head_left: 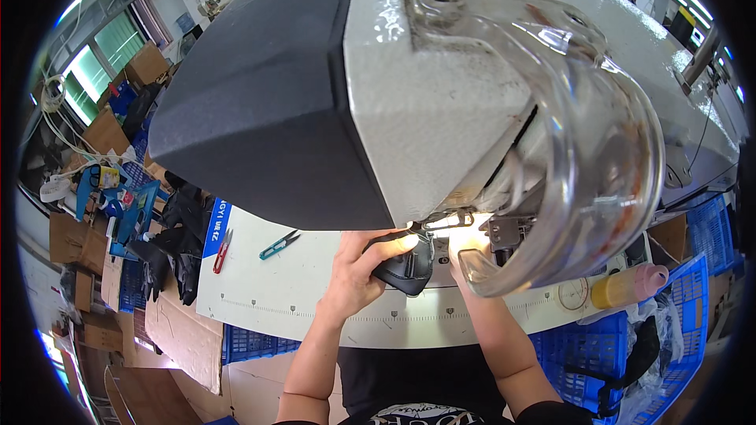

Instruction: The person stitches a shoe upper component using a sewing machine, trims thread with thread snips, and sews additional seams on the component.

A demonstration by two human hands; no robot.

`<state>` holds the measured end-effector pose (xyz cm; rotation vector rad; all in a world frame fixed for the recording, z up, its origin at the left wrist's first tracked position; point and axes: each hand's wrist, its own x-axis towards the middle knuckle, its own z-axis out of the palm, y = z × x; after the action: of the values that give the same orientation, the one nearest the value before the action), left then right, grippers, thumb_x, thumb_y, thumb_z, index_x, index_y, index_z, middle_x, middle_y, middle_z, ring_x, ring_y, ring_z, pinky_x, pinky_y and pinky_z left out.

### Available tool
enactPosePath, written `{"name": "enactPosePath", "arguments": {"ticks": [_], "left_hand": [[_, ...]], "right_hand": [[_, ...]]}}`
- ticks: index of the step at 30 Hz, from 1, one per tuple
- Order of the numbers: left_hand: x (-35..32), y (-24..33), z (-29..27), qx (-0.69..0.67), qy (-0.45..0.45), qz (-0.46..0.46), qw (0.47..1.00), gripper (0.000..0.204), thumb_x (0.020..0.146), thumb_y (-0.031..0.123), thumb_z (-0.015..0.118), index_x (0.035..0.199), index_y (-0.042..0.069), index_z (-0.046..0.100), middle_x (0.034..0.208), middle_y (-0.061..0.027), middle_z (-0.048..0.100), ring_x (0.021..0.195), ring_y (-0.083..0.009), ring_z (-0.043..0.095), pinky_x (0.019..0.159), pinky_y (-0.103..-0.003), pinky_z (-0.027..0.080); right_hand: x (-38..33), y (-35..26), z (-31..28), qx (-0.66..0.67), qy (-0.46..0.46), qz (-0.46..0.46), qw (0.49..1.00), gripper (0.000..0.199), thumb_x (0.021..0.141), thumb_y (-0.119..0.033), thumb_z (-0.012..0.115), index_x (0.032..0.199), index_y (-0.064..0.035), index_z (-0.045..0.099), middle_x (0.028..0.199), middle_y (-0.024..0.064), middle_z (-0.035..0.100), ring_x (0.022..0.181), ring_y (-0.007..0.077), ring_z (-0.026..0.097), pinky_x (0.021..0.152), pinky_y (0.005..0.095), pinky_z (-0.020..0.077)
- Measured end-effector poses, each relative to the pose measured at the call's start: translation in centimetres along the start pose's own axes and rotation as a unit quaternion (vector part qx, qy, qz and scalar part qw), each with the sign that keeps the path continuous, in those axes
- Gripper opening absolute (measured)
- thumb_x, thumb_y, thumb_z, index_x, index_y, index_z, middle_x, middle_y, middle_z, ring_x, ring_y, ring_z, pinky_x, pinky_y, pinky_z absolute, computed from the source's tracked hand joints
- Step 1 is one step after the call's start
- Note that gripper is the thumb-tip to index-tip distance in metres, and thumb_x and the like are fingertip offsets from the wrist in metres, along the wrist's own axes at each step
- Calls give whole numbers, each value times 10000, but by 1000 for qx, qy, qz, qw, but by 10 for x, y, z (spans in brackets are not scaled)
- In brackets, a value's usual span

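Closest to the head camera, a big grey and black sewing machine (pixel 441 102) with a clear plastic guard (pixel 563 165) looms over a pale table (pixel 268 293). Below it, the left hand (pixel 358 271) grips a black piece (pixel 409 269), thumb across its top, while the right hand (pixel 466 245), partly hidden by the guard, is just right of that piece, its finger state impossible to tell. Red snips (pixel 223 254) and teal snips (pixel 277 247) lie to the left, a yellow bottle (pixel 618 290) at the table's right edge.
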<state>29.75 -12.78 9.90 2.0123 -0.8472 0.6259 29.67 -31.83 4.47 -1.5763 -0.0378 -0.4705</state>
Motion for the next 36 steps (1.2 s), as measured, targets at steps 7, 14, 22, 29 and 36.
{"name": "enactPosePath", "arguments": {"ticks": [7,14,22,29,36], "left_hand": [[4,-6,-7,-8,-24,-27,999,617,531,-150,683,1064,161,698,977,-48,660,869,-251,597,721,-328,477],[5,-12,-1,-84,-19,-44,995,627,530,-159,677,1070,158,700,873,-33,666,831,-223,605,710,-320,478],[0,4,4,-5,13,-34,999,602,524,-145,690,1058,130,708,983,-78,610,898,-262,584,745,-340,474],[5,10,9,-6,48,-20,999,562,544,-152,684,1045,103,691,999,-97,617,913,-277,587,751,-336,486],[-14,72,51,135,111,-91,980,544,553,-107,536,1066,20,666,1122,-106,606,1192,-290,544,1146,-606,121]], "right_hand": [[-1,0,1,-5,7,0,1000,136,921,-112,581,1035,-39,598,920,93,631,830,214,593,787,337,460],[-1,-3,-1,-4,3,-1,1000,120,916,-106,587,1015,-39,596,903,87,626,814,205,588,770,332,459],[1,-8,-5,-7,-3,3,1000,102,911,-100,592,992,-39,593,884,79,620,797,195,582,751,326,458],[5,-6,-8,-6,8,1,1000,87,906,-95,597,972,-39,591,867,73,614,781,186,576,734,321,457],[5,-19,-35,2,5,14,1000,73,901,-89,603,952,-39,589,851,66,609,766,177,571,718,316,456]]}}
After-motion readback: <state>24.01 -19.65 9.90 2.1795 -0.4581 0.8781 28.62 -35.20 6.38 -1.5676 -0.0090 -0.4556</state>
